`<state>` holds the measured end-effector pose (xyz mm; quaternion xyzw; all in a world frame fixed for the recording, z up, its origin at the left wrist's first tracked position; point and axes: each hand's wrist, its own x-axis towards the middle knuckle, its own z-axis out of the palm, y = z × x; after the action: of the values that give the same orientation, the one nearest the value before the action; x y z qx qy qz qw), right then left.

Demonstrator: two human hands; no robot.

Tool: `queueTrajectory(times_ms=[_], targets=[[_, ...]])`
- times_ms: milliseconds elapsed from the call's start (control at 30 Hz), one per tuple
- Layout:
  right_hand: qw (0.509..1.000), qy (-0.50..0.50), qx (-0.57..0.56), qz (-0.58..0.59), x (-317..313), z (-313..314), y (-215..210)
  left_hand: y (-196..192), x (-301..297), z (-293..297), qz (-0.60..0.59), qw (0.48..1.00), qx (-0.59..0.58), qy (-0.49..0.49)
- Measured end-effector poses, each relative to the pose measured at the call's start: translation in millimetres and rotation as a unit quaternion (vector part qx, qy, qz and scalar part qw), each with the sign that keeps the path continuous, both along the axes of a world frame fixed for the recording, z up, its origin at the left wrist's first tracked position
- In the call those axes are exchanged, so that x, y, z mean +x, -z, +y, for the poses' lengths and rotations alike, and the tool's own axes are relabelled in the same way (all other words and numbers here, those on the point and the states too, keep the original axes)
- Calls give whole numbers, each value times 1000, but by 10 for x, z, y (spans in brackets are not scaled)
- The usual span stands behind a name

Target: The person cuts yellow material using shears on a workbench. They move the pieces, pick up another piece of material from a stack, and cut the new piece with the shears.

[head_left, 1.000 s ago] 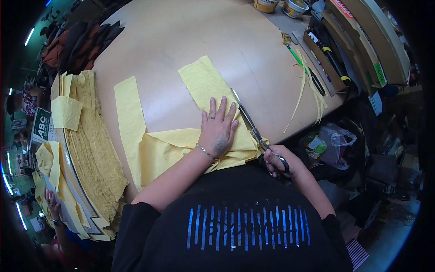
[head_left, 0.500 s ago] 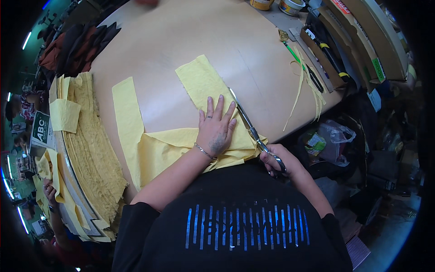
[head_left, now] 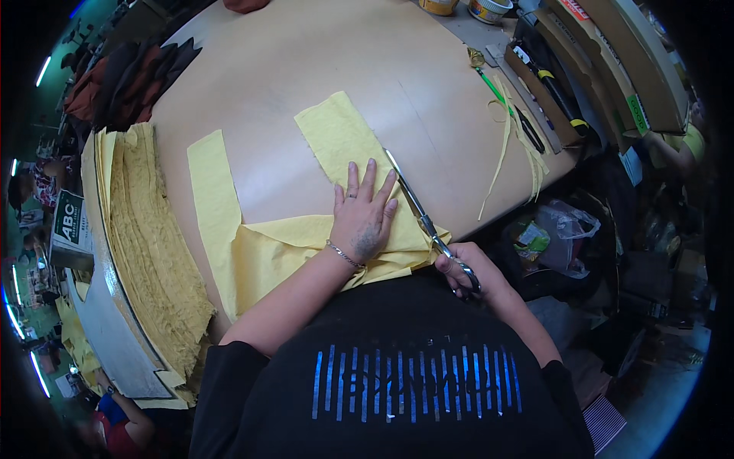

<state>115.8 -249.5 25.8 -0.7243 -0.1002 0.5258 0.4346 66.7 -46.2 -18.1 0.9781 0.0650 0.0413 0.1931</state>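
A yellow cloth piece (head_left: 279,237) with two strips reaching away from me lies on the table, its near part folded and bunched against my black shirt. My left hand (head_left: 365,218) rests flat on the right-hand strip, fingers stretched and slightly spread, pressing it down. In my right hand (head_left: 470,268) are metal scissors (head_left: 417,203), with my fingers through the handles. Their long blades point away from me along the right edge of that strip, tips a little past my left fingertips. The blades look nearly together; cloth partly hides the pivot's surroundings.
A tall stack of yellow cloth (head_left: 157,252) stands left, beside a grey board (head_left: 115,306). Dark and rust garments (head_left: 134,80) lie at far left. Thin yellow offcuts (head_left: 508,145), a green-handled tool (head_left: 489,83) and cardboard boxes (head_left: 650,61) are at right. A co-worker's arm (head_left: 130,409) shows lower left.
My hands and the scissors are almost still. At left, loose yellow pieces have gone from the stack and board, and the co-worker's arm has moved lower. More of a rust-red thing shows at the top.
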Motion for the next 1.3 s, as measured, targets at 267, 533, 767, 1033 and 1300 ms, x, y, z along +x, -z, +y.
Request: queueTrajectory(times_ms=[267,533,767,1033,1300], targets=[[1000,-8,-20,-6,11,-8,-6,-36,-6,3,7,1000,-6,4],[999,-10,30,40,87,69,-9,-117,-102,-95,29,998,-37,31],[999,-21,21,22,62,28,34,-139,-118,-87,30,997,-54,34],[1000,3,-7,-5,5,24,9,-133,-131,-82,27,998,-38,45],[1000,-19,-11,-2,41,5,0,-158,-148,-67,35,997,-39,53]])
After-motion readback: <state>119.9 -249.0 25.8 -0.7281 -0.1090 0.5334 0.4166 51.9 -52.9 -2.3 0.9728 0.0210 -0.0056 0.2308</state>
